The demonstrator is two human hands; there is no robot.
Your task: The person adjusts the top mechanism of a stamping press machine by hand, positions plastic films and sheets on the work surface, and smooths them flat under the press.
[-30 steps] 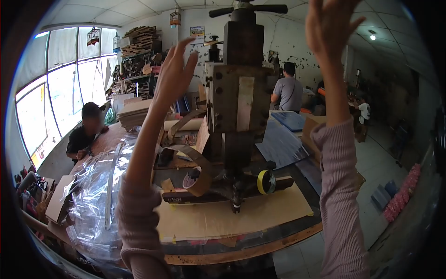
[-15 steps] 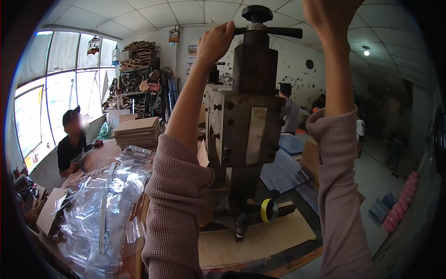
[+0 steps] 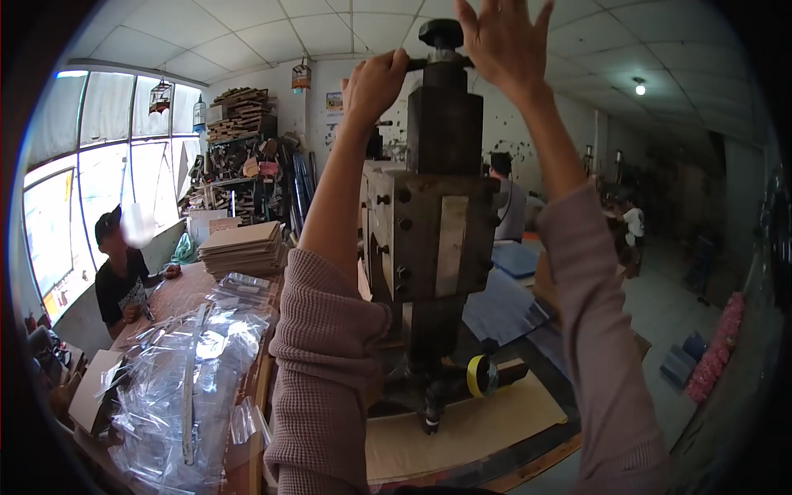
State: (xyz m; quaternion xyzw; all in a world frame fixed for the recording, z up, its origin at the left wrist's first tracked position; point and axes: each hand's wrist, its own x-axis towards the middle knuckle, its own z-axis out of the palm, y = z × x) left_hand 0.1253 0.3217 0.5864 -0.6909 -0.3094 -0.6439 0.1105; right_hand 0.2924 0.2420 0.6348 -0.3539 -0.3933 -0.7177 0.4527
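Note:
A tall dark metal press (image 3: 425, 235) stands in front of me, with a round black knob (image 3: 440, 34) and a crossbar handle (image 3: 418, 64) at its top. My left hand (image 3: 371, 87) is closed around the left end of the handle. My right hand (image 3: 505, 49) is raised beside the knob, its fingers spread and partly cut off by the top edge. It covers the right end of the handle; whether the palm touches it, I cannot tell. Below the press head, a yellow tape roll (image 3: 476, 376) hangs near the base, above a tan board (image 3: 470, 429).
Clear plastic strips (image 3: 157, 388) and a metal ruler (image 3: 192, 388) cover the left table, beside stacked brown boards (image 3: 239, 247). A person in a black cap (image 3: 120, 272) sits there. Transparent sheets (image 3: 503, 305) lie behind the press. Several people stand farther back.
My right hand has come down and left toward the knob and now shows spread fingers. My left hand stays on the handle. The view has shifted slightly.

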